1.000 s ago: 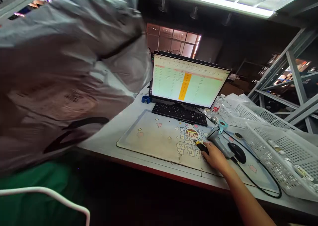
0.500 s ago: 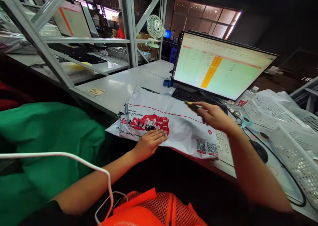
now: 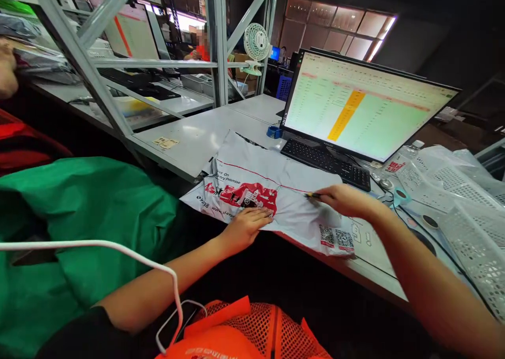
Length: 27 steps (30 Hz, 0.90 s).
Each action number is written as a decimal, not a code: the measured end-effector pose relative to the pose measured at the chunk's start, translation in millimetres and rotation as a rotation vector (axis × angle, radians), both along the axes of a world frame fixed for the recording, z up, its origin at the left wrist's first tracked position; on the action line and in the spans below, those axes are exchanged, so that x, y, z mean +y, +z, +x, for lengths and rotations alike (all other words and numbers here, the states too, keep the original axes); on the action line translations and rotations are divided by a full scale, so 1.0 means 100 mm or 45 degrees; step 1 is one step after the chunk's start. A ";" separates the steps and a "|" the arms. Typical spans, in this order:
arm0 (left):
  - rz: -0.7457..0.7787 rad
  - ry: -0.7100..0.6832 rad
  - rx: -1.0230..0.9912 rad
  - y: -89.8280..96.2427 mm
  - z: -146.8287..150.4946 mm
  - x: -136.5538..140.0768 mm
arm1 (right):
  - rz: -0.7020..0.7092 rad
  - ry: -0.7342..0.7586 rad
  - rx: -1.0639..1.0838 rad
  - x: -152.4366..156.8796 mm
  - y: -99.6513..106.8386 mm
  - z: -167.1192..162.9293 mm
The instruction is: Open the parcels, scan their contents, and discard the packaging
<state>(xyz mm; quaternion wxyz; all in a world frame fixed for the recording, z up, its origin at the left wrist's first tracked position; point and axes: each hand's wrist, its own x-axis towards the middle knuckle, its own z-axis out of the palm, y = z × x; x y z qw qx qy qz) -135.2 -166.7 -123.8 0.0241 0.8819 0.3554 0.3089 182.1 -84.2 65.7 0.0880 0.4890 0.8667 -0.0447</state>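
A white plastic mailer bag [image 3: 292, 211] with red and black print and QR codes lies across the front edge of the table. My left hand [image 3: 246, 227] rests flat on its near side, fingers stretched out over the red picture. Closed around a small yellow-and-black utility knife [image 3: 313, 195], my right hand [image 3: 343, 200] is at the bag's right part. The knife's tip is at the bag's surface near the printed red line; whether it cuts in, I cannot tell.
Behind the bag stand a black keyboard [image 3: 327, 161] and a monitor [image 3: 371, 106]. White perforated baskets [image 3: 473, 253] and a cable lie on the right. A metal frame [image 3: 82, 64] and green fabric [image 3: 90, 206] are on the left. Another person's hand [image 3: 6, 69] shows at the far left.
My right hand has come down from above the keyboard's near side to the bag with the knife. My left hand stays on the bag. The view has turned slightly left.
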 end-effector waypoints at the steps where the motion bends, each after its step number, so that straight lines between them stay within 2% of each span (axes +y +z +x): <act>1: -0.026 0.002 0.032 0.05 0.00 -0.02 | 0.002 -0.104 -0.033 -0.07 -0.05 0.34; 3: -0.098 -0.002 0.115 0.22 0.01 -0.04 | 0.065 -0.349 -0.091 -0.24 -0.23 0.93; 6: -0.292 -0.085 0.232 0.70 -0.01 0.06 | 0.257 -0.569 -0.025 -0.50 -0.70 1.45; 8: -0.420 -0.096 0.242 1.08 -0.03 0.31 | 0.342 -0.625 0.047 -0.62 -1.05 1.58; 10: -0.365 0.110 0.226 1.40 -0.07 0.69 | 0.371 -0.647 0.093 -0.67 -1.29 1.60; 12: -0.320 0.320 0.312 1.57 -0.12 1.11 | 0.435 -0.655 0.161 -0.66 -1.35 1.52; 14: -0.425 0.382 0.482 1.59 -0.18 1.47 | 0.579 -0.607 0.322 -0.61 -1.21 1.31; 16: -0.614 0.364 0.587 1.47 -0.24 1.71 | 0.692 -0.457 0.554 -0.54 -0.96 0.90; 18: -0.774 0.309 0.588 1.30 -0.31 1.81 | 0.669 -0.229 0.755 -0.47 -0.73 0.32; 20: -0.850 0.251 0.551 1.16 -0.37 1.81 | 0.528 -0.016 0.826 -0.39 -0.63 -0.34; 22: -0.858 0.229 0.545 1.07 -0.41 1.76 | 0.374 0.101 0.729 -0.32 -0.68 -0.94; 24: -0.815 0.236 0.593 1.05 -0.41 1.68 | 0.297 0.098 0.570 -0.28 -0.84 -1.35; 27: -0.692 0.274 0.710 1.08 -0.29 1.58 | 0.323 0.073 0.464 -0.30 -1.13 -1.56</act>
